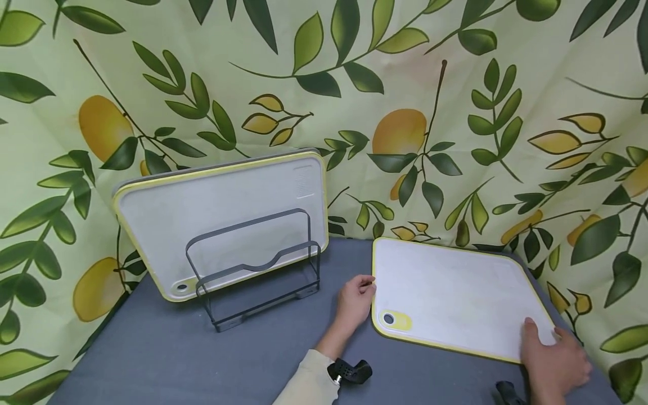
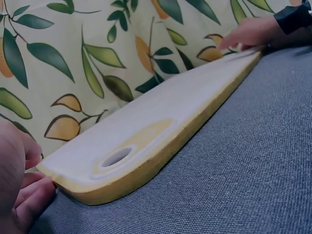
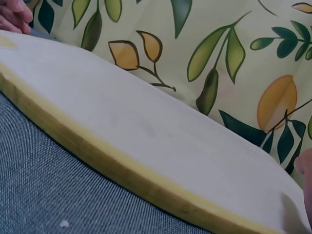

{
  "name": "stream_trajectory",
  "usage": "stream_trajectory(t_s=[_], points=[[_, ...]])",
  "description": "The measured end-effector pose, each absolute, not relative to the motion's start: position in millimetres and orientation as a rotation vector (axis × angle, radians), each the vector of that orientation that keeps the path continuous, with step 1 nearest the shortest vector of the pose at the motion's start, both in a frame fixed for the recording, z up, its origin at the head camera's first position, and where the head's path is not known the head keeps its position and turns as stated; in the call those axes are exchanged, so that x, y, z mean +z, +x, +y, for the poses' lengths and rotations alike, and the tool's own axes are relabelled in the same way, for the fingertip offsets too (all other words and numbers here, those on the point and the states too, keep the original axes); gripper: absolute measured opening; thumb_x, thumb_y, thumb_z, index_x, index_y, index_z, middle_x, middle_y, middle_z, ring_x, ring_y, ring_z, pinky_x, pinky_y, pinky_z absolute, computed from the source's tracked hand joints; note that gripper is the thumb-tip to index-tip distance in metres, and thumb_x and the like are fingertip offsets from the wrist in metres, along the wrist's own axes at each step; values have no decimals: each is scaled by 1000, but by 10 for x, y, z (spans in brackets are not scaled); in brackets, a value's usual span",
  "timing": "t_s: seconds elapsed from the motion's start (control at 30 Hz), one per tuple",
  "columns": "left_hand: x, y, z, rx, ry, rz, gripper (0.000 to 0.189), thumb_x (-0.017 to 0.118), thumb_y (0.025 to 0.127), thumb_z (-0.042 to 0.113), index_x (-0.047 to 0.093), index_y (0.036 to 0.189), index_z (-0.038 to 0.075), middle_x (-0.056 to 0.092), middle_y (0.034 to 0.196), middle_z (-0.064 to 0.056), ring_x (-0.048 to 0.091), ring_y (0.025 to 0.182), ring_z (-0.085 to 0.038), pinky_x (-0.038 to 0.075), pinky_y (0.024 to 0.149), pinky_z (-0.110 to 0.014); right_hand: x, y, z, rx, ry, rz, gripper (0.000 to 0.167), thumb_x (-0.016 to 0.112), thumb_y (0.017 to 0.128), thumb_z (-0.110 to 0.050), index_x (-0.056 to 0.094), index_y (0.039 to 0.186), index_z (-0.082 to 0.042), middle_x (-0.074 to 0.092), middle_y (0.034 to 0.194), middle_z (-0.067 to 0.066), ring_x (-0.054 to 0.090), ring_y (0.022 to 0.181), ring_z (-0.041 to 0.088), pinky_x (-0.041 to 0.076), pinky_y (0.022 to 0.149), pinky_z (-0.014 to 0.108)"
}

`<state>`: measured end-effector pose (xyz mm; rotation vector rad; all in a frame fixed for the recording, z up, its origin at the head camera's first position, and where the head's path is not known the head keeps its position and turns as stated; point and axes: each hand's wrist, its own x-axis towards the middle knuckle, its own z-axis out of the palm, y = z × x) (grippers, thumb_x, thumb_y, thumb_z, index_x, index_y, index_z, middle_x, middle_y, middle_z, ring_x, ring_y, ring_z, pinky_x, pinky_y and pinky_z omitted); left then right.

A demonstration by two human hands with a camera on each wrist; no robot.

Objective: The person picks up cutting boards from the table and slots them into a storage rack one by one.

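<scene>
A white cutting board point(image 1: 450, 298) with a yellow rim lies flat on the dark cloth at the right, its hole at the near left corner. My left hand point(image 1: 355, 301) holds its left edge, thumb near the top and bent fingers against the side in the left wrist view. At the near right corner my right hand point(image 1: 554, 357) grips the board, thumb over the top face; its other fingers are partly hidden. To the left, another white cutting board point(image 1: 228, 208) with a yellow rim leans upright in a dark wire rack point(image 1: 258, 270).
A grey edge point(image 1: 217, 159) shows behind the upright board. Behind everything hangs a curtain point(image 1: 445, 34) printed with leaves and fruit. Grey-blue cloth point(image 1: 202, 360) covers the table. Each wrist wears a black strapped device point(image 1: 349, 371).
</scene>
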<state>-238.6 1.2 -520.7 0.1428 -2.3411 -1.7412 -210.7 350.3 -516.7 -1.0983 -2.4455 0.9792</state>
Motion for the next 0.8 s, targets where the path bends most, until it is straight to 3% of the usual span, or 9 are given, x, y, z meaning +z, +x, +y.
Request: stream_trajectory(t_s=[0.17, 0.43, 0.57, 0.7, 0.8], points=[[-5178, -2379, 63, -1684, 199, -2339, 20, 68, 93, 16, 76, 111, 13, 79, 99, 0, 74, 89, -11, 55, 76, -24, -5129, -2097, 3548, 1015, -1112, -2403, 79, 43, 96, -54, 40, 150, 5, 35, 150, 39, 21, 140, 60, 11, 118, 65], [-5177, -2380, 94, -1744, 228, -2313, 19, 67, 94, 16, 76, 110, 12, 78, 95, 1, 72, 84, -8, 54, 72, -22, -5089, -2076, 3593, 1029, -1141, -2454, 81, 40, 98, -53, 34, 152, 6, 30, 151, 40, 18, 140, 61, 9, 117, 67], [-5193, -2362, 101, -1732, 215, -2316, 23, 66, 95, 16, 74, 116, 13, 76, 115, -5, 73, 98, -16, 58, 82, -28, -5097, -2096, 3571, 985, -1120, -2506, 82, 40, 98, -52, 29, 154, 6, 29, 151, 41, 18, 138, 63, 11, 112, 69], [-5197, -2338, 126, -1671, 206, -2359, 36, 65, 94, 16, 66, 130, 12, 62, 143, -12, 71, 112, -29, 58, 94, -41, -5110, -2107, 3537, 1014, -1139, -2487, 81, 41, 98, -52, 30, 154, 5, 31, 150, 40, 18, 136, 61, 11, 112, 67], [-5200, -2343, 153, -1542, 192, -2447, 44, 64, 95, 19, 59, 138, 11, 56, 147, -17, 62, 128, -34, 53, 102, -49, -5119, -2113, 3510, 1043, -1152, -2461, 80, 40, 98, -52, 33, 154, 5, 34, 150, 38, 19, 136, 60, 10, 112, 66]])
